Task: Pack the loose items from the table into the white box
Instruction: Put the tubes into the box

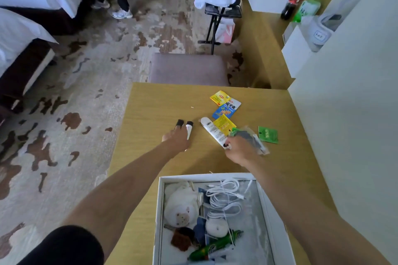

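Loose packets (225, 106) were scattered on the table (150, 109), far of the white box (204, 177). A clear pouch (252, 137) was gripped by the right hand (239, 149); 2 black-capped sticks (189, 128) were touched by the left hand (176, 139), grip unclear.

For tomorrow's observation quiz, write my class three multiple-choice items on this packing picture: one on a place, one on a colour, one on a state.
1. Where does the white cable lie? A in the white box; B on the chair; C on the floor.
2. What colour is the sachet alone to the right of the right hand? A red; B green; C black.
3. How is the white tube? A standing upright; B inside the box; C lying on the table.
Key: 1 A, coiled among the box's contents; 2 B, plainly green; 3 C, flat on the wood.
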`<state>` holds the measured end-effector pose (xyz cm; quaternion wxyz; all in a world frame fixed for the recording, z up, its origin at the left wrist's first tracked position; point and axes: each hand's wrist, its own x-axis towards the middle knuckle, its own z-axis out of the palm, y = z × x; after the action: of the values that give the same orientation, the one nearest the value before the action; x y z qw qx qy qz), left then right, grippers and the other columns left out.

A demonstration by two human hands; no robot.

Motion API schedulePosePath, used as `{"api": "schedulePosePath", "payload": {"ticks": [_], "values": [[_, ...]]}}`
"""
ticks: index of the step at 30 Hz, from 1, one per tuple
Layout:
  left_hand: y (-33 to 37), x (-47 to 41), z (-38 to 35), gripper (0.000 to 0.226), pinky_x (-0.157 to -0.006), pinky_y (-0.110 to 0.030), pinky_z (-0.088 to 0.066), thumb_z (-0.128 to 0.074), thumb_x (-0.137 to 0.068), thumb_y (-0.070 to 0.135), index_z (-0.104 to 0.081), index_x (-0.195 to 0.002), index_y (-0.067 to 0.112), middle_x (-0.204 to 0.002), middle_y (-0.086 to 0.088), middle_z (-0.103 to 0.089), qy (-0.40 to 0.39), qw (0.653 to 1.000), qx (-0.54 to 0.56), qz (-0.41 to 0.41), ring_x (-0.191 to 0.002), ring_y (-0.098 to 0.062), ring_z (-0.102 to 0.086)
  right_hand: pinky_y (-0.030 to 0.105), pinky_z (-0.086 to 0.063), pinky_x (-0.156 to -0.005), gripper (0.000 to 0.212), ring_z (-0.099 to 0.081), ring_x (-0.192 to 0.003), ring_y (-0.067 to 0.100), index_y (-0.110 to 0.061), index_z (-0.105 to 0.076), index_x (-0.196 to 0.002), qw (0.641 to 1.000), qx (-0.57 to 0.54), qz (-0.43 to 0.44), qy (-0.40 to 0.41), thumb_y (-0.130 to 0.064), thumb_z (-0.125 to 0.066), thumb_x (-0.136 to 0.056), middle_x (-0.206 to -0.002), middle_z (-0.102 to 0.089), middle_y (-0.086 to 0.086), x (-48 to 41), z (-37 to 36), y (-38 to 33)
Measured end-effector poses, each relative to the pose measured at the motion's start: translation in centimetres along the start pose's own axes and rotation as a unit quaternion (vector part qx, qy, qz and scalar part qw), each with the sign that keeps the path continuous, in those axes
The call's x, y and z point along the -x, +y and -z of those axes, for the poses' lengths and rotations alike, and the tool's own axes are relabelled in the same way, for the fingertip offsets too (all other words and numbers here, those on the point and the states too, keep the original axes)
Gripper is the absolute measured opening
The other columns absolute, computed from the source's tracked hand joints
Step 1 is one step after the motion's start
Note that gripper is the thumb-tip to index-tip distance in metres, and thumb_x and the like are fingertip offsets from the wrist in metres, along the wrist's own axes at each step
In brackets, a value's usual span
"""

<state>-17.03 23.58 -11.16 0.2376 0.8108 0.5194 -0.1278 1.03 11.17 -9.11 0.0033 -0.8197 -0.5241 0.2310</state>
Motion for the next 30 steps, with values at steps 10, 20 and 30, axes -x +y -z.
{"api": "schedulePosePath", "payload": {"ticks": [10,20,30], "values": [[0.4,-3.8,-3.0,0.037,-0.076,-0.036,-0.046,-0.056,-0.087,0.028,-0.049,-0.118,0.009,-0.118,-0.008,-0.055,0.037,0.999,0.025,-0.025,-0.105,-0.029,-0.057,0.039,-0.047,-0.070,0.039,-0.061,-0.103,0.037,-0.009,-0.047,-0.122,0.997,0.055,-0.051,0.009,-0.017,-0.063,-0.086,-0.118,-0.052,0.014,-5.4,-3.2,-1.2],[-2.5,3.5,0.3,0.017,-0.064,-0.040,-0.052,-0.045,-0.096,0.022,-0.060,-0.101,0.015,-0.078,-0.008,-0.059,-0.016,0.860,0.508,-0.044,-0.062,-0.017,-0.055,0.032,-0.042,-0.061,0.020,-0.063,-0.086,0.028,-0.015,-0.055,-0.100,0.999,-0.004,-0.007,0.050,-0.025,-0.056,-0.082,-0.098,-0.065,0.007,-6.2,-3.2,-0.8],[-2.3,11.6,0.8,0.029,-0.059,-0.029,-0.043,-0.039,-0.097,0.021,-0.055,-0.121,0.024,-0.096,0.007,-0.065,0.045,0.836,0.540,-0.085,-0.068,-0.013,-0.055,0.026,-0.057,-0.079,0.038,-0.069,-0.095,0.009,-0.023,-0.062,-0.104,0.836,-0.527,0.070,0.139,-0.025,-0.081,-0.071,-0.103,-0.072,-0.008,2.7,4.6,-3.1]]}}
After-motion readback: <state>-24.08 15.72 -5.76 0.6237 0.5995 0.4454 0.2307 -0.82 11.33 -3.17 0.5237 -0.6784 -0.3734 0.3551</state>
